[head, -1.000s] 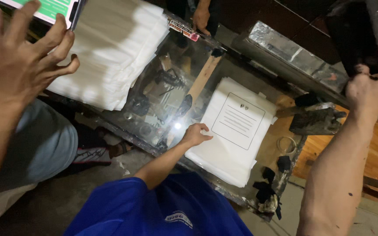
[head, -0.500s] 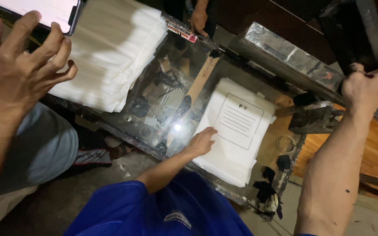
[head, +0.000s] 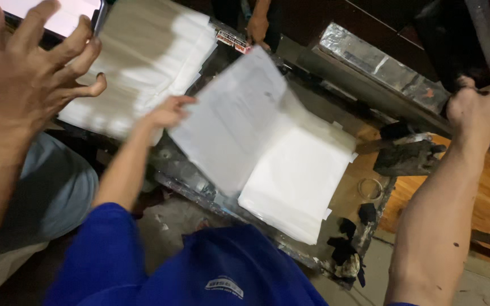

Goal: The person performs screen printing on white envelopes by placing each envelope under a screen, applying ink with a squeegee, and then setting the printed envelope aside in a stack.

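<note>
— Where are the wearer's hands?

— The left hand (head: 35, 73) is raised, fingers spread, touching nothing, just below a glowing flat screen (head: 58, 14). The right hand (head: 480, 102) is clenched around a dark metal frame (head: 460, 39) at upper right.

— And the white sheet?

— The thin white printed sheet (head: 233, 119) lies between them, lifted by a co-worker's hand (head: 168, 110) above the white stack (head: 301, 181).

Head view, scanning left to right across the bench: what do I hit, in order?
Left hand raised with spread fingers → co-worker's hand lifting a white sheet → stack of white sheets → dark clamp block → right hand gripping the dark frame.
</note>
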